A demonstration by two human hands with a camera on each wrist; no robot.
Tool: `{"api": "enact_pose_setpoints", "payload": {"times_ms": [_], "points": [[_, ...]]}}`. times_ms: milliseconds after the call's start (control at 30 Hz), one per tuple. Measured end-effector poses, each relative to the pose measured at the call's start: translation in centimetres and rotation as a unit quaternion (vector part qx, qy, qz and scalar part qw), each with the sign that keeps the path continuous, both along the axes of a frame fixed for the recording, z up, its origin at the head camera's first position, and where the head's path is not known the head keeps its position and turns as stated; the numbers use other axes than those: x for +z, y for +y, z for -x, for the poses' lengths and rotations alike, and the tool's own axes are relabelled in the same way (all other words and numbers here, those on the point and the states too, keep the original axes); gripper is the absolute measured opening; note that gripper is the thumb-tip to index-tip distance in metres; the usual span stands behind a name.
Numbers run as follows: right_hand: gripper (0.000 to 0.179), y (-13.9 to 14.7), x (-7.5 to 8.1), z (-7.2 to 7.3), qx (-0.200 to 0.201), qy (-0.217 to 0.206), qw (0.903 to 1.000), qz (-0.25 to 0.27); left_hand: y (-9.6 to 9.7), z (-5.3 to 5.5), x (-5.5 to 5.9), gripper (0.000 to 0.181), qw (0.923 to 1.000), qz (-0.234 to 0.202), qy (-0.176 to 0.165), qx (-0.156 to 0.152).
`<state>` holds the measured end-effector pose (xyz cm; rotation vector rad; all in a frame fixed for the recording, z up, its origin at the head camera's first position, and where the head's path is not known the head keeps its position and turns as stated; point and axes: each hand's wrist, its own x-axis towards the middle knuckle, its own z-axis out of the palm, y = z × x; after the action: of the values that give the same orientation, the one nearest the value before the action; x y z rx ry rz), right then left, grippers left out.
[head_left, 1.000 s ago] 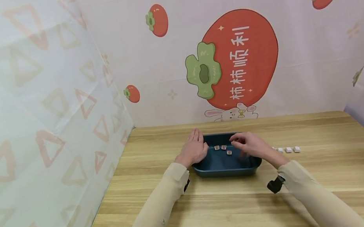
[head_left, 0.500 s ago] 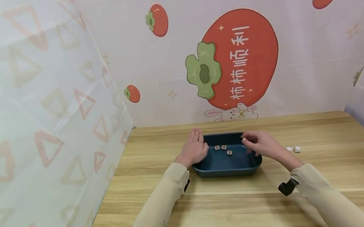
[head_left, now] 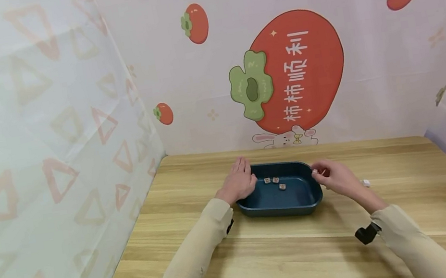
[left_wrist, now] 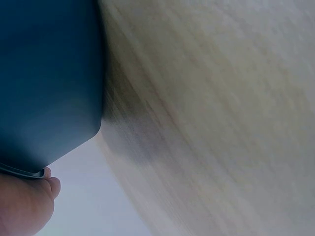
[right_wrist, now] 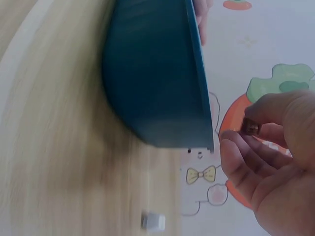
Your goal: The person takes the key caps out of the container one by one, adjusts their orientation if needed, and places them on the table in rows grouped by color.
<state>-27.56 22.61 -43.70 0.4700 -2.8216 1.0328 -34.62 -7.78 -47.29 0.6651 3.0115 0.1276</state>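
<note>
A dark blue rectangular tray [head_left: 280, 211] stands on the wooden table, with three small square tiles [head_left: 275, 180] lying loose on its floor, their upper faces printed. My left hand [head_left: 238, 182] rests on the tray's left end with fingers fairly straight; the left wrist view shows the hand [left_wrist: 24, 204] at the rim. Just past the tray's right end, my right hand [head_left: 336, 177] pinches a small tile [right_wrist: 249, 126] between thumb and fingers. That tile is at about rim height, and its face looks dark in the right wrist view.
Another small white tile [head_left: 366, 183] sits on the table [head_left: 276, 257] to the right of the tray, partly behind the right hand in the head view. A cloth wall with printed persimmons [head_left: 299, 68] closes off the back, and a patterned cloth [head_left: 55, 160] hangs at the left.
My right hand has moved right, from over the tray to just beyond its right end, with the tile pinched. My left hand and the three tiles in the tray have kept their places.
</note>
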Motion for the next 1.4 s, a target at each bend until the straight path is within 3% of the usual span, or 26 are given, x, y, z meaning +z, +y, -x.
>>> {"api": "enact_pose_setpoints", "payload": {"times_ms": [433,800,1200,1400], "points": [[0.02,2.9,-1.2,-0.8,0.015,-0.031,0.9991,0.025,0.0,0.2,-0.2,0.063,1.0,0.0,0.003,0.0],[0.024,5.3,-2.7,-1.3,-0.002,-0.064,0.998,0.0,0.2,0.1,-0.2,0.063,1.0,0.003,-0.001,0.001],[0.025,7.1,-5.4,-1.1,-0.001,-0.107,0.9942,-0.012,0.0,0.1,-0.2,0.062,1.0,-0.001,0.005,-0.004],[0.027,7.0,-5.7,-1.3,-0.014,-0.132,0.9911,-0.014,0.0,0.1,-0.1,0.063,1.0,-0.003,0.005,-0.003]]}}
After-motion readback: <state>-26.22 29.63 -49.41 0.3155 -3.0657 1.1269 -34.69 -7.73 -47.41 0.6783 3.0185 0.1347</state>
